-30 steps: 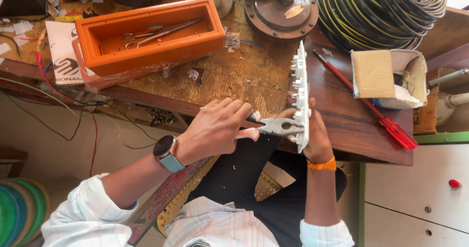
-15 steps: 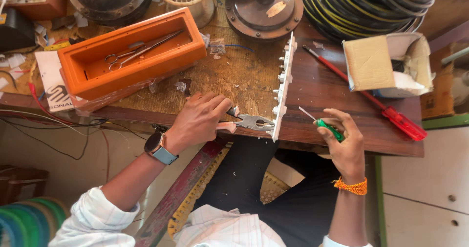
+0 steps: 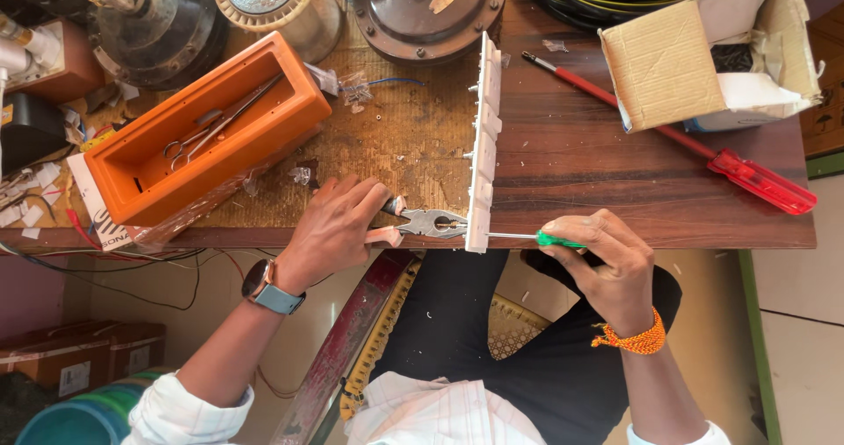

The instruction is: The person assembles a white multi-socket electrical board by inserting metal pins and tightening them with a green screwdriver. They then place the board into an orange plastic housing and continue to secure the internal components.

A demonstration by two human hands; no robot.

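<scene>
White switch plate (image 3: 483, 146) stands on edge on the desk (image 3: 598, 181); left hand (image 3: 338, 225) fingers clamp one pair of pliers (image 3: 422, 223), right hand (image 3: 607, 265) fingers grip one green-handled screwdriver (image 3: 549, 239).

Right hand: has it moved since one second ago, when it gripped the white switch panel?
Yes. The right hand has left the white switch panel and now sits to its right, holding a green-handled screwdriver whose tip meets the panel's near end.

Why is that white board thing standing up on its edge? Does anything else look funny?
The white switch plate stands on edge on the wooden bench. The left hand grips it with pliers, while the right hand puts a green screwdriver to it. The bench's left surface is chipped and littered with scraps.
</scene>
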